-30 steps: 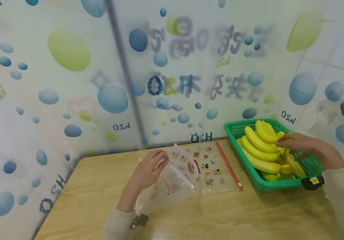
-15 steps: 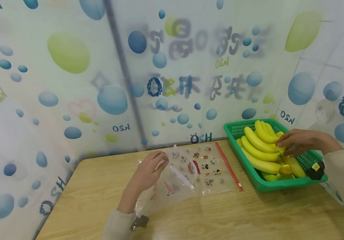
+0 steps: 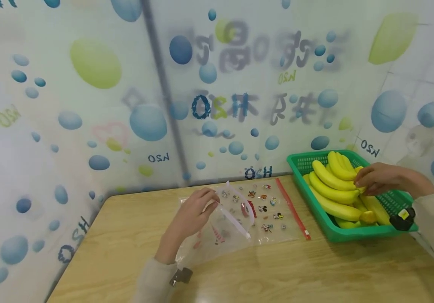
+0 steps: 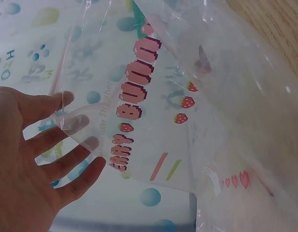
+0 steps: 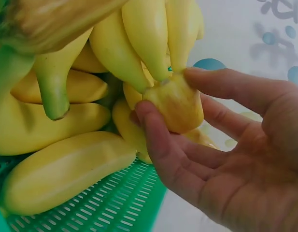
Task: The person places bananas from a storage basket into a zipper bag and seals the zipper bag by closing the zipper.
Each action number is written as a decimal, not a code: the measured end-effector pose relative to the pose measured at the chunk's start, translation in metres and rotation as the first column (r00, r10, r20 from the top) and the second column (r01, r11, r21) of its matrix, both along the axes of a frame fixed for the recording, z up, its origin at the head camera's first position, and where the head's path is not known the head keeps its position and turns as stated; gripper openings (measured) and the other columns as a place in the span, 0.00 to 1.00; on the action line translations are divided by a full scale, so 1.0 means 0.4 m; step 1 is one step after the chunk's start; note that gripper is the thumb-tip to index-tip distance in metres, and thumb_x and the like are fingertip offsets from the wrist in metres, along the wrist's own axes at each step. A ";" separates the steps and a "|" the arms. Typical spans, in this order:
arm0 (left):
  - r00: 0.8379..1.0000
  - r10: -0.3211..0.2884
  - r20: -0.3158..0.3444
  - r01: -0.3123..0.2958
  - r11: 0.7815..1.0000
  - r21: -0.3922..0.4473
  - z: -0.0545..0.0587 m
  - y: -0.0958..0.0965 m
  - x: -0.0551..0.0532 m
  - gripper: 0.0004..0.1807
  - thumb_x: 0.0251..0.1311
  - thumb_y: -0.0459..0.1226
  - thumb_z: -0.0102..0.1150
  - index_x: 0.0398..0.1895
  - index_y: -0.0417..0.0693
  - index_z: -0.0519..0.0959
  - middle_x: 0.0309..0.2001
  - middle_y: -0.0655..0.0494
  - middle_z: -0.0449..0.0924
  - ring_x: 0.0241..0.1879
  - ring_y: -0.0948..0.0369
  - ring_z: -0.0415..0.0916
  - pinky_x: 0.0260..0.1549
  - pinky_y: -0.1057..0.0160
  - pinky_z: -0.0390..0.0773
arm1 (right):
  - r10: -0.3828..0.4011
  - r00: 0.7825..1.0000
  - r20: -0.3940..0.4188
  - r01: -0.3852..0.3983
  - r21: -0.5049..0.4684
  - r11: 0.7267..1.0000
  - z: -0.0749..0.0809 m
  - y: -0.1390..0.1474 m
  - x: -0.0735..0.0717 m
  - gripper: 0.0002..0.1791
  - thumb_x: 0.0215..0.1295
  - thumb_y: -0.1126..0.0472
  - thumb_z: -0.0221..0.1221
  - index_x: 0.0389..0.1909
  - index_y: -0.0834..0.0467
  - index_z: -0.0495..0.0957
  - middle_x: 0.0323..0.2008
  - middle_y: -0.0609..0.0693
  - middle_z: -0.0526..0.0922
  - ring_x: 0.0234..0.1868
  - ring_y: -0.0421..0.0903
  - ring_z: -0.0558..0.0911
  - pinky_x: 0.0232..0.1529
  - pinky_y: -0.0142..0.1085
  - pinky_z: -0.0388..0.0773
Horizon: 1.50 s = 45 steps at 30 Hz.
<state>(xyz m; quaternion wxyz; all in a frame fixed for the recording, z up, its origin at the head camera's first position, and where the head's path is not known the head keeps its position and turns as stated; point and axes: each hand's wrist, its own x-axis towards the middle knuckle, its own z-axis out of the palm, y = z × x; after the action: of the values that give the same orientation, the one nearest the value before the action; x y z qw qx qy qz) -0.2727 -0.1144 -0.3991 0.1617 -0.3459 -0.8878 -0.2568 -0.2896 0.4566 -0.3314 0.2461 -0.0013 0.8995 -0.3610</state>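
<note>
Bananas (image 3: 333,192) lie heaped in the green basket (image 3: 357,235) on the right of the worktop (image 3: 270,273). We see the right hand (image 3: 385,177) pinching one bunch (image 5: 145,36) by its stem end between thumb and fingers; that bunch lies at the basket with the others. The left hand (image 3: 192,214) is loosely spread, thumb apart from the fingers, and touches the mouth of a clear bag (image 3: 232,237); we make out fingertips through its film, near pink lettering (image 4: 133,92) and printed strawberries (image 4: 187,102). Beside it we see a second bag (image 3: 270,221) with small coloured figures and a red zip (image 3: 293,210).
</note>
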 end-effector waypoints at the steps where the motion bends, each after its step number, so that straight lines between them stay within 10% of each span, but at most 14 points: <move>1: 1.000 0.000 0.001 0.000 1.000 -0.003 0.000 0.001 0.001 0.06 0.76 0.38 0.55 0.47 0.52 0.82 0.51 0.58 0.82 0.56 0.54 0.79 0.58 0.49 0.78 | -0.008 1.000 0.003 0.009 -0.013 1.000 -0.001 0.001 0.002 0.34 0.78 0.54 0.55 0.69 0.77 0.63 0.60 0.67 0.77 0.50 0.51 0.87 0.51 0.43 0.87; 8: 1.000 -0.002 0.010 0.002 1.000 -0.019 -0.001 0.001 0.004 0.07 0.77 0.38 0.54 0.47 0.52 0.82 0.53 0.58 0.82 0.58 0.53 0.78 0.59 0.49 0.78 | -0.002 0.999 -0.038 0.001 -0.013 1.000 0.016 -0.005 0.012 0.28 0.81 0.57 0.47 0.67 0.76 0.67 0.67 0.80 0.63 0.45 0.48 0.87 0.48 0.41 0.87; 15: 0.999 0.010 0.035 -0.009 0.999 -0.041 -0.002 -0.008 0.010 0.08 0.76 0.38 0.55 0.49 0.50 0.83 0.56 0.57 0.82 0.60 0.53 0.77 0.61 0.49 0.78 | 0.039 0.986 -0.165 -0.020 0.116 0.993 0.056 -0.023 0.006 0.26 0.77 0.57 0.53 0.63 0.75 0.72 0.51 0.64 0.81 0.27 0.41 0.79 0.39 0.38 0.85; 24: 0.999 0.022 0.025 -0.021 0.999 -0.049 -0.004 -0.016 0.013 0.07 0.76 0.39 0.55 0.48 0.54 0.83 0.56 0.57 0.82 0.60 0.54 0.78 0.59 0.50 0.79 | 0.111 0.944 -0.310 -0.022 0.279 0.960 0.127 -0.069 0.013 0.18 0.76 0.61 0.54 0.53 0.73 0.78 0.29 0.51 0.79 0.19 0.40 0.69 0.28 0.36 0.75; 45: 1.000 0.003 -0.025 -0.005 0.998 -0.060 -0.003 -0.024 0.010 0.07 0.76 0.39 0.55 0.48 0.53 0.83 0.56 0.56 0.83 0.60 0.53 0.79 0.59 0.49 0.79 | 0.354 0.771 -0.529 -0.202 0.324 0.924 0.232 -0.328 0.048 0.07 0.74 0.66 0.59 0.48 0.56 0.81 0.48 0.53 0.83 0.40 0.47 0.81 0.37 0.34 0.79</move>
<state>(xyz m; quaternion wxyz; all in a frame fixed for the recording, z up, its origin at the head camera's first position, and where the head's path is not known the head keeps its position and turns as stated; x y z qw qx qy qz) -0.2688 -0.1241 -0.4004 0.1627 -0.3520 -0.8937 -0.2255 -0.2706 0.3252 -0.2387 0.0103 -0.2143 0.9586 -0.1870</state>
